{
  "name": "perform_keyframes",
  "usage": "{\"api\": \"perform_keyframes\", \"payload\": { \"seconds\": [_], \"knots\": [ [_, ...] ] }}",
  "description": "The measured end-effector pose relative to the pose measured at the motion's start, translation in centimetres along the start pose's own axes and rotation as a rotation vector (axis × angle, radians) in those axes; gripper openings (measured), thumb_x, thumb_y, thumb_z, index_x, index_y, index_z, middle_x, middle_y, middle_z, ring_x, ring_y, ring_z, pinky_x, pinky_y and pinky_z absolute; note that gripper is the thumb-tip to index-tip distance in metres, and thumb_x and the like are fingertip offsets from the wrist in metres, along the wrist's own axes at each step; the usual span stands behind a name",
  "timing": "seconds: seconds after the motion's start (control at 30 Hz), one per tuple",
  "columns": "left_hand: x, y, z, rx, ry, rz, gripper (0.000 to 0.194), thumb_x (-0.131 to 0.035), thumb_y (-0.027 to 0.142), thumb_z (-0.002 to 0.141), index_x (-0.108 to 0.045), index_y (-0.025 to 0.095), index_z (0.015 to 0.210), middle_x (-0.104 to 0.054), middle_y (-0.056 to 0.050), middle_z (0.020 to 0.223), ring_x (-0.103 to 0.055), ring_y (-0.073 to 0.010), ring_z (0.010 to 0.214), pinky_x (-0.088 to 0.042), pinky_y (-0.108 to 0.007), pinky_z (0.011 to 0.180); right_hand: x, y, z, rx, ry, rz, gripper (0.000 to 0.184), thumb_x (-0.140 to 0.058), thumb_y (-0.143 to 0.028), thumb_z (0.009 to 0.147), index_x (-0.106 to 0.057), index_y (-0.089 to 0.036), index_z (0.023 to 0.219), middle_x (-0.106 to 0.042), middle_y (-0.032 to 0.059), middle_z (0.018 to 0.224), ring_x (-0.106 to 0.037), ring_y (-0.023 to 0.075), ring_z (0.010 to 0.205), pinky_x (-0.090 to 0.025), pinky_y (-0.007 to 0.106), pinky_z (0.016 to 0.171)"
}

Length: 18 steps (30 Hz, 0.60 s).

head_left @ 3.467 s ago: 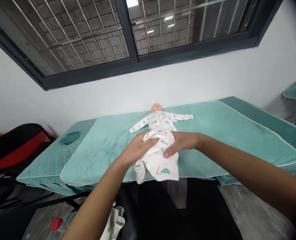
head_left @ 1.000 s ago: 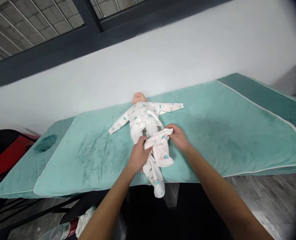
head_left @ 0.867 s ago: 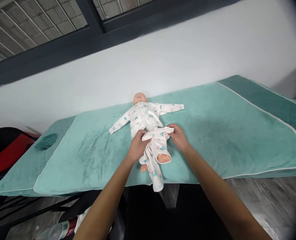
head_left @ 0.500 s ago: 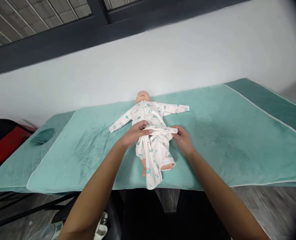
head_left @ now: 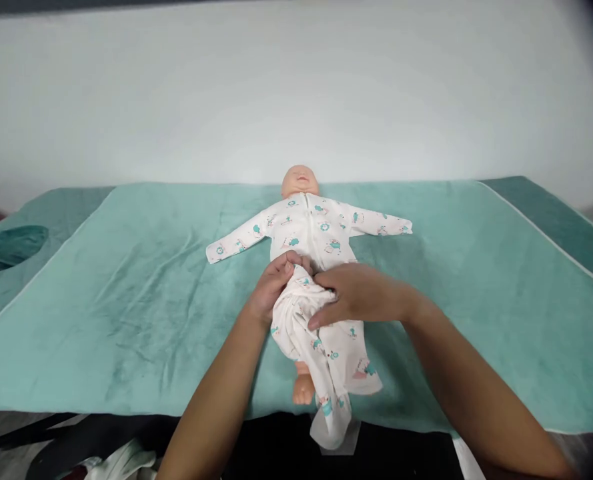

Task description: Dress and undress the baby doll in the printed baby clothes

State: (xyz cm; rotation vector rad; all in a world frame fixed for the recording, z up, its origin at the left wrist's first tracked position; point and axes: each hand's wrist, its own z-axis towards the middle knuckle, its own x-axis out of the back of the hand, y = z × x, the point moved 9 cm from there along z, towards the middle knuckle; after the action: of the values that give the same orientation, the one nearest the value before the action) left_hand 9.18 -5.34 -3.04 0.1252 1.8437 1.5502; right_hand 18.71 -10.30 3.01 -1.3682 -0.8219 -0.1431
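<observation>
A baby doll lies on its back on a teal towel, head toward the wall, dressed in a white printed top with both sleeves spread out. White printed trousers cover its legs; one bare foot sticks out at the towel's near edge. My left hand is closed on the trousers' waistband at the doll's hip. My right hand lies across the doll's waist, its fingers curled into the bunched cloth.
The towel covers a massage table that stands against a white wall. A face hole shows at the table's left end. White cloth lies on the floor at the lower left.
My view has dropped and moved closer; the window is out of sight. Both hands have drawn the trousers' waistband up the doll's legs to its waist, and my right hand has shifted onto the belly.
</observation>
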Motion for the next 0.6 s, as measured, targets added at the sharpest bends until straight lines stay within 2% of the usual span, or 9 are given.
{"api": "perform_keyframes", "payload": {
  "seconds": [0.07,0.13,0.2,0.3,0.4,0.47,0.53,0.6],
  "knots": [
    [0.9,0.1,-0.1,-0.037,0.046,-0.049,0.050,-0.072,0.062,0.070,-0.043,0.021,0.073,-0.043,0.003,0.067,-0.042,-0.0112,0.059,-0.040,-0.027,0.058,-1.6,-0.3,2.3,0.026,-0.116,0.092,0.038,-0.080,-0.052,0.066,-0.060,-0.021,0.058,-0.053,-0.0022,0.059,-0.046,0.0129,0.057,-0.035,0.028,0.057],
    [2.0,0.0,-0.2,-0.062,0.100,-0.065,0.053,-0.071,0.066,0.070,-0.042,0.021,0.071,-0.042,0.003,0.066,-0.043,-0.0116,0.060,-0.041,-0.027,0.059,-2.4,0.7,3.6,0.045,-0.122,0.380,0.029,-0.077,-0.047,0.071,-0.065,-0.020,0.066,-0.057,-0.0017,0.067,-0.052,0.0138,0.063,-0.039,0.028,0.061],
    [2.6,-0.4,-0.2,-0.031,0.107,-0.035,0.056,-0.075,0.068,0.063,-0.046,0.020,0.071,-0.047,0.002,0.067,-0.047,-0.0128,0.062,-0.041,-0.027,0.059,-2.3,2.7,4.1,0.019,-0.026,0.738,0.027,-0.077,-0.045,0.070,-0.070,-0.020,0.080,-0.062,-0.0004,0.075,-0.057,0.0155,0.069,-0.045,0.029,0.065],
    [2.5,-1.2,-0.4,0.061,0.015,-0.013,0.058,-0.086,0.059,0.051,-0.056,0.019,0.079,-0.053,0.002,0.068,-0.046,-0.0107,0.056,-0.036,-0.023,0.051,-2.3,5.9,3.6,-0.083,0.146,1.093,0.034,-0.081,-0.046,0.065,-0.070,-0.019,0.083,-0.064,0.0015,0.074,-0.058,0.0165,0.065,-0.048,0.029,0.062],
    [1.6,-1.5,-0.7,0.130,-0.114,0.023,0.061,-0.095,0.039,0.042,-0.064,0.016,0.089,-0.063,0.000,0.073,-0.054,-0.0119,0.059,-0.039,-0.021,0.052,-2.7,6.3,3.3,-0.079,0.198,1.227,0.036,-0.078,-0.051,0.071,-0.069,-0.017,0.082,-0.065,0.0026,0.070,-0.058,0.0159,0.060,-0.048,0.028,0.056],
    [1.2,-1.7,-0.9,0.158,-0.123,0.057,0.054,-0.094,0.030,0.046,-0.068,0.013,0.091,-0.068,-0.003,0.077,-0.061,-0.0153,0.067,-0.046,-0.023,0.058,-2.8,5.5,3.5,-0.028,0.171,1.259,0.040,-0.075,-0.053,0.075,-0.069,-0.016,0.089,-0.065,0.0027,0.072,-0.059,0.0149,0.060,-0.048,0.026,0.056],
    [1.7,-1.4,-0.8,0.119,0.003,-0.004,0.042,-0.090,0.031,0.057,-0.070,0.012,0.088,-0.070,-0.004,0.075,-0.062,-0.0158,0.065,-0.049,-0.025,0.060,-2.7,4.3,3.6,0.024,0.101,1.239,0.045,-0.076,-0.052,0.076,-0.068,-0.016,0.102,-0.067,0.0030,0.078,-0.061,0.0144,0.065,-0.049,0.025,0.059],
    [2.7,-1.1,-0.9,0.044,0.199,-0.137,0.035,-0.086,0.035,0.063,-0.070,0.014,0.086,-0.068,-0.001,0.067,-0.060,-0.0137,0.057,-0.047,-0.024,0.055,-2.5,2.9,3.5,0.077,-0.010,1.119,0.056,-0.082,-0.047,0.071,-0.065,-0.017,0.115,-0.068,0.0036,0.092,-0.063,0.0158,0.078,-0.051,0.026,0.069]
  ]
}}
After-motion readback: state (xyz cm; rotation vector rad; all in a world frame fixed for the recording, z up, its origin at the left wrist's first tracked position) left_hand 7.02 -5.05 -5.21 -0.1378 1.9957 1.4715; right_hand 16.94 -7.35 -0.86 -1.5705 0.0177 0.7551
